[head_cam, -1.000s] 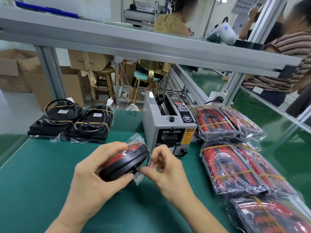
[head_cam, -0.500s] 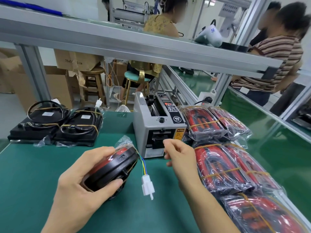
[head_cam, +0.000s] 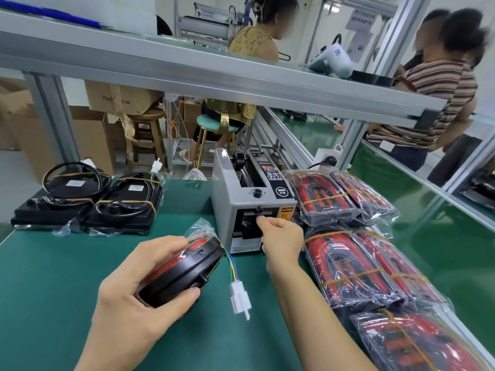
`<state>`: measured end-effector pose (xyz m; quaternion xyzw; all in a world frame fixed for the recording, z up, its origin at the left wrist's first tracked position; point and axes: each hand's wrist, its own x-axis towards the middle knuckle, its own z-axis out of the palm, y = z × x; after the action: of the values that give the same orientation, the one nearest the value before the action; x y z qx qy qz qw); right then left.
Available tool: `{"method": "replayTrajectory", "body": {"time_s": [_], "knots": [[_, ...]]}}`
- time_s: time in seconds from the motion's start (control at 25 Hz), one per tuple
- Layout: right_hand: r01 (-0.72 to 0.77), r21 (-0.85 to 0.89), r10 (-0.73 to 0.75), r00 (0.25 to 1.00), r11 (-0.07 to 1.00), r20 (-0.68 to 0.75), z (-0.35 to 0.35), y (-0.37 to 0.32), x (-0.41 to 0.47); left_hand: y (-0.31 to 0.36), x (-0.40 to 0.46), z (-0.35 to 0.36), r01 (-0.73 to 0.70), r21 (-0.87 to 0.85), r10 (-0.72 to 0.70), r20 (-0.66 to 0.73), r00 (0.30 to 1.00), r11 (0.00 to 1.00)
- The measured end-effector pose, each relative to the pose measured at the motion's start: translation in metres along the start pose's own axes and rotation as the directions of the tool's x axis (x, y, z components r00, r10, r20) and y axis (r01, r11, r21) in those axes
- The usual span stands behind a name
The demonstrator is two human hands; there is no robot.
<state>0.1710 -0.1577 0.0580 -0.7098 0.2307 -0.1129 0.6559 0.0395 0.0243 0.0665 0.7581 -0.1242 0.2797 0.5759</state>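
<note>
Your right hand [head_cam: 281, 236] has moved to the tape dispenser's [head_cam: 254, 199] mouth, mid-frame, fingers curled; whether they pinch tape is unclear. Your left hand [head_cam: 139, 298] grips the bagged lamp [head_cam: 182, 266] at lower centre, likely steadied for sealing.

A green-matted surface [head_cam: 53, 277] is stretching away toward a pale floor [head_cam: 13, 178] on the left. An aluminium shelf [head_cam: 241, 84] is spanning the view overhead, and grey aluminium posts [head_cam: 49, 121] are holding it up. Beyond it, brown cardboard boxes [head_cam: 120, 99] are sitting piled around a wooden stool [head_cam: 146, 135]. A person in a yellow top [head_cam: 251, 41] is sitting on a teal stool [head_cam: 214, 121] with gold legs, facing away. To the right, a second green surface [head_cam: 442, 236] is running alongside, and a person in a striped shirt [head_cam: 434, 97] is standing at it. A white bag [head_cam: 332, 60] is lying on the shelf. Bright, even light is filling the room.
</note>
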Motion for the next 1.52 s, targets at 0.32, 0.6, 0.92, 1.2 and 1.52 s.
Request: {"method": "replayTrajectory", "body": {"time_s": [0.32,0.6,0.92,1.2,1.52], "knots": [[-0.344,0.306,0.216,0.898,0.887,0.384,-0.029,-0.032,-0.026,0.002,0.001,-0.003,0.028,0.025,-0.027,-0.029,0.999,0.999],[0.035,0.086,-0.089,0.635,0.996,0.767,-0.043,-0.057,-0.104,0.008,0.003,0.008,-0.016,0.081,0.023,-0.082,0.996,0.997],[0.019,0.105,-0.088,0.703,0.994,0.706,-0.033,-0.052,-0.107,0.006,-0.003,0.01,-0.074,0.095,0.088,-0.149,0.985,0.993],[0.01,0.089,-0.069,0.713,0.996,0.698,-0.03,-0.051,-0.109,0.007,-0.004,0.013,-0.073,0.112,0.092,-0.174,0.98,0.991],[-0.002,0.079,-0.053,0.728,0.997,0.683,-0.03,-0.052,-0.111,0.006,-0.006,0.016,-0.091,0.109,0.11,-0.178,0.978,0.99]]}}
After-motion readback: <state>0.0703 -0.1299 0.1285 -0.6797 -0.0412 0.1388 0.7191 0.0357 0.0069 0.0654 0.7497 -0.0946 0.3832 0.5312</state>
